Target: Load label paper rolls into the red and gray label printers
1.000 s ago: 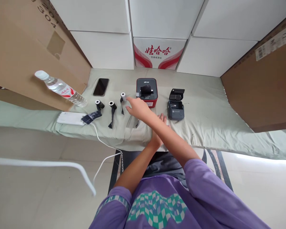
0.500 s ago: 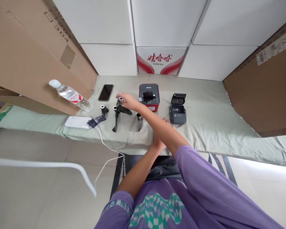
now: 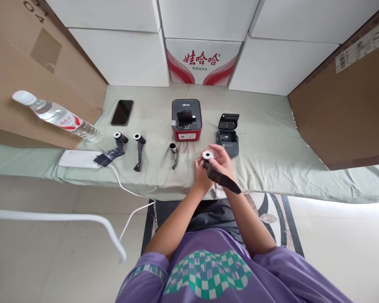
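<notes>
- right hand [image 3: 221, 162] grips 1 ribbon roll [image 3: 207, 156], black tail hanging loose
- left hand [image 3: 201, 176] pinches its strip
- 3 rolls [image 3: 138, 139] left on cloth; grey printer [image 3: 228, 135] open, red printer [image 3: 186, 119] shut

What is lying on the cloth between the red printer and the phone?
In the head view, nothing: the cloth between the red printer and the phone is bare. The small rolls, like the one at, lie nearer the person.

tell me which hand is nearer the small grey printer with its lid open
Right. The right hand holds a ribbon roll just in front of the grey printer, nearly touching it. The left hand sits further toward the person, left of the printer.
</notes>
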`<action>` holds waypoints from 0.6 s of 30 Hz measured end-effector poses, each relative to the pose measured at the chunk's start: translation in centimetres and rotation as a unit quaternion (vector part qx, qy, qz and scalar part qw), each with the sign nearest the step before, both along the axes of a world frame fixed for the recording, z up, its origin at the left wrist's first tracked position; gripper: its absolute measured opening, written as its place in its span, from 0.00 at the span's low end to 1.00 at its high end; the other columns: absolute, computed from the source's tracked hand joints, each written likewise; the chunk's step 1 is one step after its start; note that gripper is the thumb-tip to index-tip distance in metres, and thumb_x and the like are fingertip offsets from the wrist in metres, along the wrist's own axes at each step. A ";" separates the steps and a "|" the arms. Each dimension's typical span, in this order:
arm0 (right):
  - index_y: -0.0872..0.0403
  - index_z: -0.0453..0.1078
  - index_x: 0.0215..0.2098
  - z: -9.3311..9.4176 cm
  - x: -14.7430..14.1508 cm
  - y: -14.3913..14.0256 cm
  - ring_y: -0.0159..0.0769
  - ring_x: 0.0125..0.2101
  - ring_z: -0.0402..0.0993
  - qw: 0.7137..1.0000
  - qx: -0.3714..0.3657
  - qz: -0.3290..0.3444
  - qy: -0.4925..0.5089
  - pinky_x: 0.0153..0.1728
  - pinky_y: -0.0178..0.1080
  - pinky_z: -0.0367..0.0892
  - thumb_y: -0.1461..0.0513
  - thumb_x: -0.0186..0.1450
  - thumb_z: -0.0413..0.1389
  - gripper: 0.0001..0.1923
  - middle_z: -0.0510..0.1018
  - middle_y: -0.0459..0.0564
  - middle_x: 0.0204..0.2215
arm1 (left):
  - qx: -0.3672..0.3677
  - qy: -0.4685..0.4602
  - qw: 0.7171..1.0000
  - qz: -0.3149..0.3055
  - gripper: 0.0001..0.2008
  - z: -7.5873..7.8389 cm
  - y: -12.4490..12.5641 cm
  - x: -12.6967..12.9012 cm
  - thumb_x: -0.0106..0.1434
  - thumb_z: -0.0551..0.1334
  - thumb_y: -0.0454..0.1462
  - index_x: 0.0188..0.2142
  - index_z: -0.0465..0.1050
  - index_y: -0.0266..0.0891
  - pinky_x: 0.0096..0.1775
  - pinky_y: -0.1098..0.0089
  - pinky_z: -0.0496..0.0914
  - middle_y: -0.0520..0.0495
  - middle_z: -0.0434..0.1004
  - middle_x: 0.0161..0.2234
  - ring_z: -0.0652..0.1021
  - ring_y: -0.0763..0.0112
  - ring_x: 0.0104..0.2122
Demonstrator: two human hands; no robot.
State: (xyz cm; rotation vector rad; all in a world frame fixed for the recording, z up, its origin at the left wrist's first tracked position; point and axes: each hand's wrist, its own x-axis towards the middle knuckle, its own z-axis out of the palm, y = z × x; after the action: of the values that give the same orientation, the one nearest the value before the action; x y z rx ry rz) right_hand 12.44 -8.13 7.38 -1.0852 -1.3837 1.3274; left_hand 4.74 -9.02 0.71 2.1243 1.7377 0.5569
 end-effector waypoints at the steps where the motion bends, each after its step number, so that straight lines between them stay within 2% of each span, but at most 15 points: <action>1: 0.44 0.60 0.61 0.0 2.0 0.2 0.51 0.52 0.80 0.997 0.031 -0.037 -0.057 0.48 0.53 0.79 0.39 0.67 0.54 0.31 0.77 0.60 0.54 | 0.009 0.005 1.000 -0.001 0.26 0.1 0.0 0.0 0.74 0.51 0.40 0.65 0.72 0.32 0.71 0.45 0.61 0.33 0.73 0.66 0.70 0.49 0.69; 2: 0.45 0.62 0.61 0.0 4.0 0.7 0.51 0.56 0.78 0.989 0.064 -0.074 -0.111 0.54 0.54 0.76 0.43 0.70 0.53 0.27 0.77 0.60 0.56 | 0.018 0.014 1.000 0.002 0.26 0.2 0.0 0.1 0.73 0.54 0.41 0.67 0.70 0.36 0.70 0.44 0.63 0.35 0.68 0.70 0.67 0.48 0.71; 4: 0.47 0.66 0.59 0.4 7.4 2.4 0.51 0.59 0.75 0.959 0.143 -0.116 -0.217 0.59 0.55 0.72 0.49 0.71 0.52 0.22 0.77 0.61 0.56 | 0.023 0.038 0.999 0.013 0.29 0.3 0.0 0.2 0.73 0.55 0.43 0.70 0.66 0.39 0.68 0.46 0.65 0.38 0.61 0.74 0.63 0.49 0.73; 6: 0.49 0.68 0.59 0.8 9.8 4.7 0.51 0.58 0.74 0.925 0.199 -0.114 -0.305 0.60 0.54 0.70 0.54 0.71 0.50 0.21 0.76 0.62 0.56 | 0.018 0.054 0.998 0.012 0.30 0.3 0.1 0.3 0.74 0.53 0.44 0.71 0.64 0.39 0.66 0.47 0.65 0.40 0.58 0.75 0.63 0.50 0.72; 8: 0.52 0.69 0.60 1.1 11.0 7.1 0.50 0.58 0.73 0.901 0.218 -0.092 -0.362 0.60 0.53 0.70 0.58 0.69 0.50 0.23 0.75 0.64 0.56 | 0.019 0.057 0.998 0.009 0.30 0.2 0.1 0.4 0.74 0.52 0.44 0.72 0.64 0.38 0.65 0.48 0.65 0.41 0.58 0.75 0.63 0.50 0.72; 11: 0.55 0.68 0.62 1.1 11.0 9.7 0.49 0.59 0.72 0.882 0.221 -0.041 -0.413 0.62 0.52 0.66 0.63 0.67 0.49 0.26 0.75 0.65 0.58 | 0.028 0.056 0.998 0.010 0.30 0.2 0.1 0.3 0.74 0.52 0.44 0.71 0.64 0.37 0.65 0.48 0.65 0.41 0.59 0.75 0.63 0.50 0.72; 13: 0.55 0.68 0.63 0.8 10.2 10.6 0.50 0.61 0.70 0.869 0.212 -0.019 -0.447 0.65 0.56 0.61 0.65 0.66 0.48 0.28 0.76 0.63 0.59 | 0.030 0.056 0.998 0.010 0.30 0.1 0.1 0.3 0.74 0.52 0.44 0.71 0.64 0.37 0.64 0.48 0.66 0.41 0.60 0.75 0.64 0.50 0.71; 15: 0.55 0.67 0.65 0.5 9.5 11.0 0.53 0.61 0.68 0.856 0.194 -0.018 -0.478 0.65 0.60 0.57 0.67 0.65 0.48 0.29 0.78 0.61 0.59 | 0.032 0.056 0.998 0.011 0.30 0.0 0.1 0.3 0.74 0.52 0.44 0.71 0.64 0.38 0.64 0.48 0.65 0.41 0.60 0.75 0.64 0.50 0.71; 18: 0.55 0.67 0.66 0.0 8.7 11.2 0.55 0.60 0.67 0.851 0.173 -0.022 -0.496 0.61 0.58 0.59 0.67 0.65 0.48 0.30 0.79 0.61 0.58 | 0.031 0.054 0.998 0.011 0.29 0.0 0.1 0.3 0.74 0.53 0.44 0.71 0.64 0.39 0.64 0.49 0.65 0.41 0.60 0.74 0.64 0.50 0.71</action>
State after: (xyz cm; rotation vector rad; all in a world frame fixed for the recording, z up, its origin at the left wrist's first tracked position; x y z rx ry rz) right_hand 21.17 3.07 7.34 -1.6105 -2.1977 0.3714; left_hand 5.07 -8.95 0.69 2.2187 1.8255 0.5171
